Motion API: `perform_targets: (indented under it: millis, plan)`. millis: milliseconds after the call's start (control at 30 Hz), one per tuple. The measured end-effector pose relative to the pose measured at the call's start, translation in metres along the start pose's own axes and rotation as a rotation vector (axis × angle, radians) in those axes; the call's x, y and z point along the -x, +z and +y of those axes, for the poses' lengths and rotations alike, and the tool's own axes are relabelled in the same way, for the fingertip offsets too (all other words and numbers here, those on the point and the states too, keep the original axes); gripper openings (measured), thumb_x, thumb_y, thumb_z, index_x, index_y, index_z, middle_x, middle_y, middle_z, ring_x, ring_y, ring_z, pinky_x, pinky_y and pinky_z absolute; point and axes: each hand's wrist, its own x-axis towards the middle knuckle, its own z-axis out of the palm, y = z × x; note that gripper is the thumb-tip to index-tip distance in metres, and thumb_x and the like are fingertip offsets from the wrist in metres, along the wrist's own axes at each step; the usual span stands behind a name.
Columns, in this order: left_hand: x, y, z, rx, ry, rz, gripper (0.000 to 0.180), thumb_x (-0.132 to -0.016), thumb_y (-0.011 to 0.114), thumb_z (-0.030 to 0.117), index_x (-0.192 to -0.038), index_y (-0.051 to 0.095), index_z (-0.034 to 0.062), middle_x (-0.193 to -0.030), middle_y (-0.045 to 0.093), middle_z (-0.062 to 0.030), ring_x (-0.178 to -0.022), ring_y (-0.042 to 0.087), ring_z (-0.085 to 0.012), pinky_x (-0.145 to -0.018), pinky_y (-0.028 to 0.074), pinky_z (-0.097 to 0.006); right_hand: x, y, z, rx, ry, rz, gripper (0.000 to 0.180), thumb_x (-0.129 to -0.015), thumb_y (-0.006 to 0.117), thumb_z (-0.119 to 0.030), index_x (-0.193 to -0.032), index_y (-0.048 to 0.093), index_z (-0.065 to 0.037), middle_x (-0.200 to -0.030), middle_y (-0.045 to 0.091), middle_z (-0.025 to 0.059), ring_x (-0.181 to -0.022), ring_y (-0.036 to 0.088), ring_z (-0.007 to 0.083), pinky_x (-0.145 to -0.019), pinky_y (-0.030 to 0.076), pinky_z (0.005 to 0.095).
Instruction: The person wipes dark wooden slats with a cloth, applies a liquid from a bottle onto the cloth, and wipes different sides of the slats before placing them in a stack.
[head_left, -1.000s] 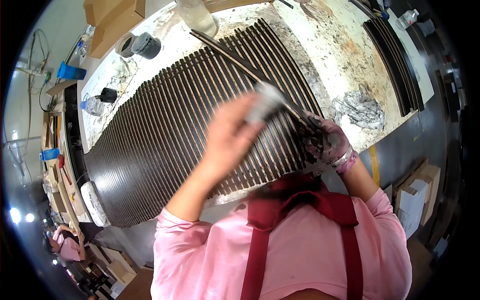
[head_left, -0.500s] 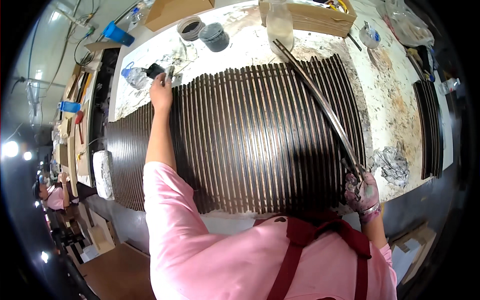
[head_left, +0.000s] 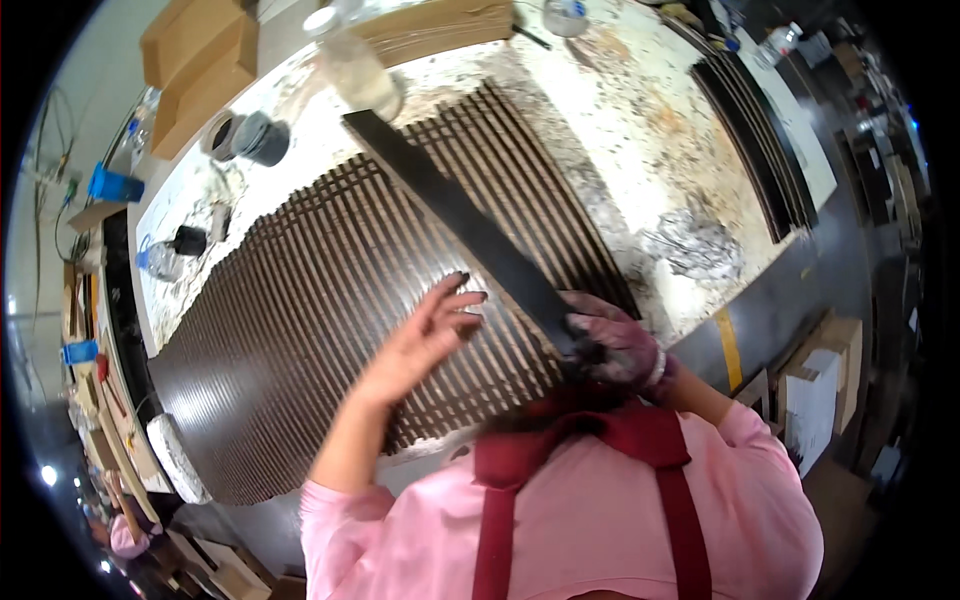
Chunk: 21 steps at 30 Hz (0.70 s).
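My right hand (head_left: pixel 620 345), in a stained glove, grips the near end of a long, flat, dark strip (head_left: pixel 470 225). The strip slants away to the far left above a wide row of dark narrow strips (head_left: pixel 300 330) laid side by side on the table. My left hand (head_left: pixel 425 340) is bare, with dark fingertips. Its fingers are spread and hold nothing, just left of the held strip and over the row. At the row's far left lie a small black block (head_left: pixel 190 240) and a small grey piece (head_left: pixel 220 218).
A bottle of cloudy liquid (head_left: pixel 355 75) stands beyond the strip's far end. Two dark tubs (head_left: pixel 262 140) are at the far left, near an open cardboard box (head_left: pixel 205 75). Crumpled plastic (head_left: pixel 695 245) and a stack of dark strips (head_left: pixel 755 145) lie to the right.
My left hand has left the small items at the far left and come back near the held strip. The strip now shows its broad face. The view has turned to the right.
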Motion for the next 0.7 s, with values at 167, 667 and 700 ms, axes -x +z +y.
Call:
perform_targets:
  millis: [167,667,700]
  plan:
    - [-0.015,0.115,-0.041,0.212,0.211,0.289,0.069,-0.082,0.065,0.011,-0.137,0.023,0.0036,-0.139,0.037,-0.0116,-0.125,0.039,-0.0199,-0.103,0.033,-0.033,-0.014,0.011,-0.037,-1.157,0.606,-0.026,0.043,-0.094,0.045,-0.015,-0.135,0.037,-0.005,-0.091,0.057,-0.0019,-0.066,0.052,0.0036,-0.057,0.043,0.0183]
    - [-0.078,0.222,-0.025,0.529,-0.05,0.059,0.061,-0.079,0.051,0.01,-0.134,0.025,0.0099,-0.103,0.051,-0.0146,-0.083,0.059,-0.0251,-0.076,0.051,-0.036,0.083,-0.191,0.085,1.09,0.032,0.046,0.05,-0.079,0.063,-0.039,-0.123,0.055,-0.018,-0.132,0.047,0.0132,-0.123,0.04,0.0323,-0.106,0.027,0.0432]
    - [-0.086,0.222,-0.035,0.609,-0.1,0.059,0.06,-0.079,0.049,0.01,-0.135,0.026,0.0096,-0.1,0.052,-0.0151,-0.079,0.059,-0.0253,-0.071,0.051,-0.036,0.082,-0.201,0.1,0.972,0.051,0.031,0.044,-0.08,0.063,-0.034,-0.118,0.057,-0.014,-0.128,0.05,0.0125,-0.118,0.044,0.0319,-0.103,0.031,0.0418]
